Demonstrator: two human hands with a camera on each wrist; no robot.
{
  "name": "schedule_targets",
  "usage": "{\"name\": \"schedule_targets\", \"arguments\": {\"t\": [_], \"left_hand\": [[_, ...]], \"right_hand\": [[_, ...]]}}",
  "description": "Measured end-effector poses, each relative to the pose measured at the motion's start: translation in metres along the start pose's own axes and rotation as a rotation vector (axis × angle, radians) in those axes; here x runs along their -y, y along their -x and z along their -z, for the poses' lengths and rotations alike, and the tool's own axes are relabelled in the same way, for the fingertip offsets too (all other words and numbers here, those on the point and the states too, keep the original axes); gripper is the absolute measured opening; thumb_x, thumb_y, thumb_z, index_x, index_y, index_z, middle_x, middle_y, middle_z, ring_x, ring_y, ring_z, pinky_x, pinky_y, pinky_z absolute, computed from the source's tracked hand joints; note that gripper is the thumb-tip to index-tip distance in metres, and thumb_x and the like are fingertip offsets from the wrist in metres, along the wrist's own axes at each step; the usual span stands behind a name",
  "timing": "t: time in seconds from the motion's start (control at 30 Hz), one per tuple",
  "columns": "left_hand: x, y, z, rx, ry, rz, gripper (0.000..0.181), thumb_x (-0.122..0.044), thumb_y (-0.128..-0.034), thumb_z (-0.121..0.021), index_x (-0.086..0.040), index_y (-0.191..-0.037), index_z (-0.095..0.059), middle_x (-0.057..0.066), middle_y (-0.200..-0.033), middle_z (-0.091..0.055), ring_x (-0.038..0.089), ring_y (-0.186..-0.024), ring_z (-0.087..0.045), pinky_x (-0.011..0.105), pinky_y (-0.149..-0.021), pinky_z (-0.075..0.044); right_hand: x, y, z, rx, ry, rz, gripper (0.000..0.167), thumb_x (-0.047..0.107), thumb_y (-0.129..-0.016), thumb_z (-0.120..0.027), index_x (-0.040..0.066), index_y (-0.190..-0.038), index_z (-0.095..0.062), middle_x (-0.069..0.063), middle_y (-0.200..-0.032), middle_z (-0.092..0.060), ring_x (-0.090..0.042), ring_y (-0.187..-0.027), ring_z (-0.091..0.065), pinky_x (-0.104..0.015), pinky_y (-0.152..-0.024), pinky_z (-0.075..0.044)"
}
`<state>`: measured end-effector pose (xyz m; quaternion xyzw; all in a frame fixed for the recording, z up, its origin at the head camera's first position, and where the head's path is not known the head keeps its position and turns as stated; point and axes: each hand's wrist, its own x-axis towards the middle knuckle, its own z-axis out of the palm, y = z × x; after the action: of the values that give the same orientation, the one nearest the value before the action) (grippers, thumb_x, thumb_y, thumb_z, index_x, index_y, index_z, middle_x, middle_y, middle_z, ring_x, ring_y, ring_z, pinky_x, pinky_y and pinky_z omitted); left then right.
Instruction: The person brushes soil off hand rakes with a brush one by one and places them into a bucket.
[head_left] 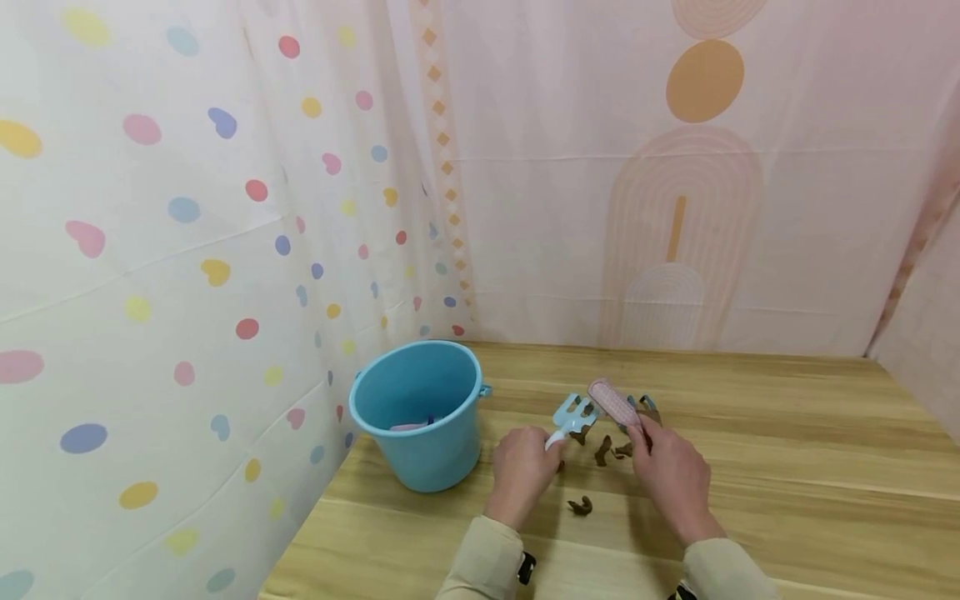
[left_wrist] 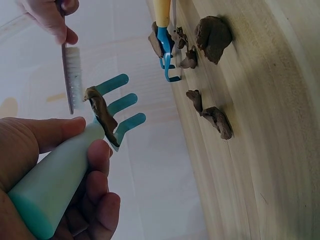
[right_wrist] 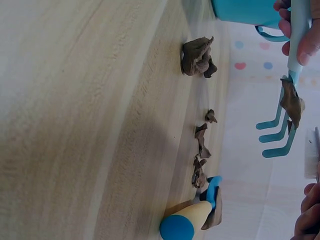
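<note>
My left hand (head_left: 522,473) grips the pale handle of a small light-blue hand rake (left_wrist: 62,172), raised above the table. Across the base of its three tines lies a dark brown, dried-looking lump (left_wrist: 104,116). To the right, my right hand (head_left: 675,482) holds a brush (head_left: 615,404) by its handle; the pink back faces the head camera. In the left wrist view the brush's pale bristles (left_wrist: 74,72) face the rake, close to the lump. Whether they touch is unclear.
A blue bucket (head_left: 442,454) with a few items inside stands left on the wooden table (head_left: 787,467). Several brown pieces (left_wrist: 215,37) lie scattered below the hands. Another rake (right_wrist: 192,217), with a yellow handle and blue tines, rests beyond them. Patterned curtains (head_left: 540,225) hang behind.
</note>
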<state>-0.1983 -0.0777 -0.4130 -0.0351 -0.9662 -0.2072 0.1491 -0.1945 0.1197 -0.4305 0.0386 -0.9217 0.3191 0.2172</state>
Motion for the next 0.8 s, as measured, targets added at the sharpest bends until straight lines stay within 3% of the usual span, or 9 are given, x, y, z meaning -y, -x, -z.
{"name": "schedule_targets", "arguments": {"t": [0.2, 0.37, 0.47, 0.67, 0.8], "left_hand": [[0.000, 0.002, 0.000, -0.006, -0.012, -0.016, 0.040, -0.032, -0.0916, -0.071, -0.016, -0.056, -0.060, -0.006, -0.048, -0.045, 0.013, -0.046, -0.042, 0.029, -0.046, -0.033], [-0.001, 0.003, 0.001, -0.023, -0.026, -0.045, 0.038, -0.031, -0.0904, -0.072, -0.016, -0.057, -0.061, -0.007, -0.049, -0.044, 0.012, -0.047, -0.042, 0.029, -0.046, -0.033], [-0.001, 0.004, 0.001, -0.025, -0.039, -0.051, 0.038, -0.032, -0.0900, -0.072, -0.017, -0.057, -0.061, -0.008, -0.050, -0.044, 0.011, -0.048, -0.042, 0.029, -0.047, -0.033], [0.000, 0.005, 0.001, -0.018, -0.021, -0.040, 0.038, -0.030, -0.0909, -0.071, -0.017, -0.058, -0.061, -0.007, -0.050, -0.045, 0.011, -0.047, -0.042, 0.028, -0.046, -0.033], [0.003, 0.002, 0.000, -0.015, -0.003, -0.021, 0.037, -0.030, -0.0916, -0.071, -0.016, -0.058, -0.062, -0.007, -0.049, -0.045, 0.011, -0.047, -0.042, 0.028, -0.047, -0.033]], "right_hand": [[0.000, 0.002, -0.004, 0.058, 0.023, 0.027, 0.035, 0.028, -0.099, -0.059, 0.005, -0.124, -0.067, -0.005, -0.069, -0.059, -0.017, -0.052, -0.045, -0.033, -0.044, -0.034], [-0.007, -0.001, -0.006, 0.012, 0.041, 0.035, 0.030, 0.024, -0.098, -0.062, 0.003, -0.119, -0.069, -0.015, -0.077, -0.067, -0.024, -0.054, -0.052, -0.038, -0.044, -0.038], [-0.014, -0.004, -0.006, -0.013, 0.048, 0.031, 0.029, 0.022, -0.098, -0.062, 0.001, -0.117, -0.070, -0.022, -0.087, -0.070, -0.034, -0.060, -0.061, -0.045, -0.045, -0.043], [-0.024, -0.005, -0.004, 0.041, 0.049, -0.039, 0.033, 0.022, -0.100, -0.057, -0.002, -0.121, -0.066, -0.026, -0.104, -0.069, -0.044, -0.079, -0.066, -0.053, -0.056, -0.048], [-0.025, -0.004, -0.005, 0.006, 0.046, -0.055, 0.036, 0.027, -0.101, -0.055, 0.001, -0.123, -0.066, -0.025, -0.106, -0.069, -0.046, -0.083, -0.066, -0.054, -0.057, -0.048]]}}
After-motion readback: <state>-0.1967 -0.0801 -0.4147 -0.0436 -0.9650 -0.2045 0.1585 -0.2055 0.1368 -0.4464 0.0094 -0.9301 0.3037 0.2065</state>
